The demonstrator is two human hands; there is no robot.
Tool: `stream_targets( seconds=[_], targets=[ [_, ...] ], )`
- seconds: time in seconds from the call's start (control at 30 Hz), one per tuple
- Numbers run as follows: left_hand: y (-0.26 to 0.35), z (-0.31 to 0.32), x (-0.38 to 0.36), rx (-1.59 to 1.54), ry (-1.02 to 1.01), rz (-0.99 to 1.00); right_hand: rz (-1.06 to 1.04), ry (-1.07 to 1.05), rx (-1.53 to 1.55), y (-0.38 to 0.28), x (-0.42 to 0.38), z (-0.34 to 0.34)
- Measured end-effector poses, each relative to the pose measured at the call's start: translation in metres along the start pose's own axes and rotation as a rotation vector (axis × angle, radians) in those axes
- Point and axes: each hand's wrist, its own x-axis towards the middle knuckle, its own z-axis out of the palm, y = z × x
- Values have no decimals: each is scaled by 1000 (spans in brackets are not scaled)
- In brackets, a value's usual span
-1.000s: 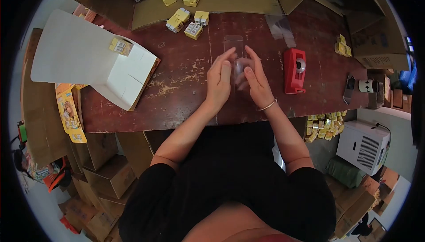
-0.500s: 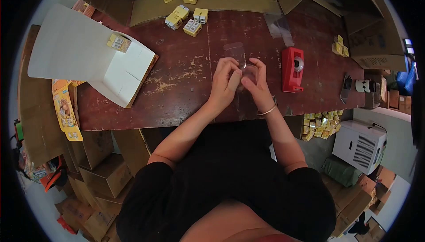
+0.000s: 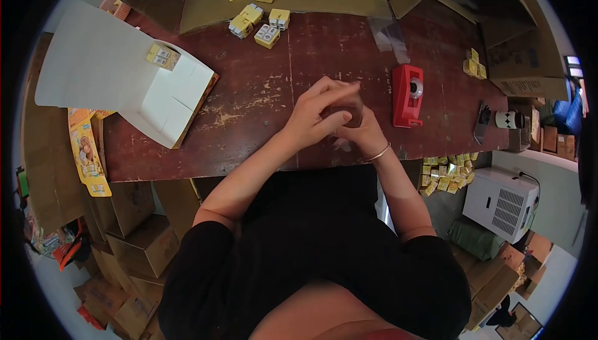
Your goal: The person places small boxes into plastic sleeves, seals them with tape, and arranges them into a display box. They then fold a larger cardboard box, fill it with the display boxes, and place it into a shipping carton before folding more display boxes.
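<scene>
L hand (image 3: 313, 114) & R hand (image 3: 366, 133) grasp clear plastic pkg (image 3: 352, 111), partly blocked by fingers; tape dispenser (image 3: 402, 100) R of hands, open box (image 3: 172, 100) L.

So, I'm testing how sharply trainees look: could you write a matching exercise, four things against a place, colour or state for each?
1. Tape dispenser
2. White-lined box
3. Vented white machine
4. Clear plastic

A. Off the table, to the right
B. Between left hand and right hand
C. Red
D. Open, lid raised

Pairs: 1-C, 2-D, 3-A, 4-B
</scene>
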Motion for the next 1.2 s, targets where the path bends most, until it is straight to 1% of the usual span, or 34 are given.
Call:
stream_targets(
  seconds=[0.03, 0.1, 0.13, 0.2, 0.23, 0.3, 0.43, 0.5, 0.53, 0.6, 0.63, 0.7, 0.73, 0.8, 0.83, 0.9, 0.93, 1.0, 1.03, 1.1, 1.13, 1.2],
  targets=[
    [-2, 1, -1, -1, 3, -3, 4, -2, -1, -2, 0, 2],
    [-7, 3, -2, -40, 34, -83, 16, 37, -92, -5, -2, 5],
    [-7, 3, -2, -41, 35, -84, 18, 37, -93, -5, -2, 6],
    [-1, 1, -2, -82, 43, -187, 30, 55, -104, -4, -3, 6],
    [-2, 1, -3, -84, 42, -188, 32, 57, -103, -1, -2, 5],
    [-5, 1, -2, -248, 45, -245, -83, 40, -151, 5, -1, 2],
    [0, 1, 3, -251, 91, -230, -26, 60, -131, -1, -6, 5],
    [4, -1, 4, -418, 110, -328, -17, 38, -180, -2, -6, 4],
    [4, -1, 4, -420, 109, -329, -16, 40, -180, -3, -7, 5],
    [3, 1, 3, -345, 124, -275, 62, 26, -125, -7, -8, 7],
    [4, 2, 3, -345, 124, -275, 62, 25, -125, -7, -8, 10],
    [7, 6, 1, -126, 133, -152, -39, 46, -78, -7, -9, 13],
    [6, 7, -1, -126, 136, -152, -38, 45, -79, -6, -9, 13],
    [1, 10, -4, 21, 124, 25, -141, 58, -208, -1, -7, 8],
    [0, 10, -4, 20, 124, 25, -141, 59, -209, 2, -7, 5],
    [0, 10, -6, 70, 81, 106, -137, 34, -204, 5, -7, 1],
    [1, 9, -7, 70, 82, 105, -136, 33, -205, 3, -10, 0],
    [2, 5, -7, 126, 25, 163, 90, 48, -121, -9, -14, 3],
    [1, 5, -7, 125, 23, 163, 89, 49, -121, -6, -15, 2],
    [-1, 2, -6, 105, -23, 126, -3, -4, -153, 1, -15, 0],
    [0, 0, -4, 103, -27, 128, -5, 1, -152, -2, -15, -3],
    [3, -6, 2, -123, -123, -185, 40, -75, -101, -16, -15, -15]
  ],
)
